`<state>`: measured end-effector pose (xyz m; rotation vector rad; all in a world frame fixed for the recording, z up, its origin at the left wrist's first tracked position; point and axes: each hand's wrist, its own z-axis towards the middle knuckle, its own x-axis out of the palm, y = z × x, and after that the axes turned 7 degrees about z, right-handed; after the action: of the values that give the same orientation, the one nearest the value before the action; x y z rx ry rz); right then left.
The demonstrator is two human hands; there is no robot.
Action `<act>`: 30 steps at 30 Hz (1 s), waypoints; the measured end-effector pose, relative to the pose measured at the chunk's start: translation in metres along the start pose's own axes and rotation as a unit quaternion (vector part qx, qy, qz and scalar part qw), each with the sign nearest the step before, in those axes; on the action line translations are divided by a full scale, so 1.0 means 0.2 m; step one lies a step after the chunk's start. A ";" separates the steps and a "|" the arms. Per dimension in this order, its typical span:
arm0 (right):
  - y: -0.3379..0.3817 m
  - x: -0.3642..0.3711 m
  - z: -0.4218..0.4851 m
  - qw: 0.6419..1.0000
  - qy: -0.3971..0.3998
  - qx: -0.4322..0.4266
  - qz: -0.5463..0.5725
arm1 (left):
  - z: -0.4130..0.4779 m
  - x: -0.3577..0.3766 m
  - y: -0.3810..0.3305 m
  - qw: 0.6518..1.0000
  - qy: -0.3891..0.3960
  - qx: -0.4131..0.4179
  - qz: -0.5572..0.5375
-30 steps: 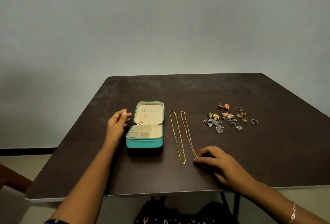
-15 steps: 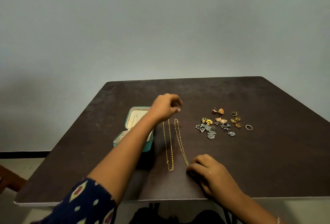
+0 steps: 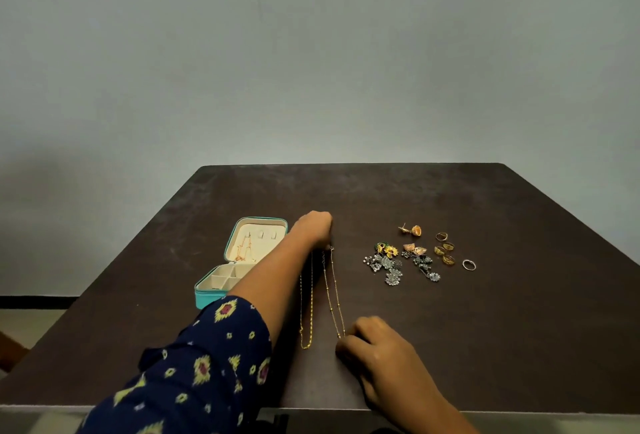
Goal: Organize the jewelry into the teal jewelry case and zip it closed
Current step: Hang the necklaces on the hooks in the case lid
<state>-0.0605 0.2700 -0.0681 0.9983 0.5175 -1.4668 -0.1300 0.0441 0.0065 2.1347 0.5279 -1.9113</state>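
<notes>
With the left hand [image 3: 313,230] curled onto the beaded chain's [image 3: 333,291] top end mid-frame and the right hand [image 3: 375,347] pinching its lower end, I'd lift both ends together, clear of the neighbouring gold chain [image 3: 306,316], toward the open teal case [image 3: 207,299] at centre-left.

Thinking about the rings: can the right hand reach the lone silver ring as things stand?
Probably yes: the silver ring lies in the open, bare table between it and the right hand, though that hand pinches the beaded chain.
</notes>
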 end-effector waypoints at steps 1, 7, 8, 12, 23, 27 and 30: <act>0.00 0.00 0.00 1.000 0.000 0.000 -0.002 | 0.01 0.01 0.00 1.000 -0.003 -0.004 0.003; 0.01 -0.01 0.00 1.000 -0.003 0.003 -0.003 | 0.00 0.02 0.01 1.000 0.003 -0.008 0.006; 0.01 -0.02 -0.01 1.000 -0.006 0.006 0.005 | -0.01 0.01 0.02 1.000 -0.002 -0.004 -0.002; 0.00 -0.02 -0.01 0.999 -0.018 0.009 0.024 | -0.05 -0.04 0.05 0.992 -0.060 0.026 -0.111; -0.01 -0.02 -0.01 0.998 -0.043 0.040 -0.007 | -0.17 -0.22 0.05 0.904 -0.118 0.044 -0.409; -0.03 -0.03 -0.01 0.996 -0.053 0.069 -0.009 | -0.21 -0.28 0.04 0.878 -0.103 0.027 -0.467; -0.03 -0.05 0.01 0.994 -0.069 0.082 -0.011 | -0.24 -0.31 0.05 0.853 -0.099 0.010 -0.512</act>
<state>-0.0682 0.2749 -0.0605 1.0120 0.3130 -1.6046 -0.0878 0.0477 0.0726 1.7187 1.8796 -2.5406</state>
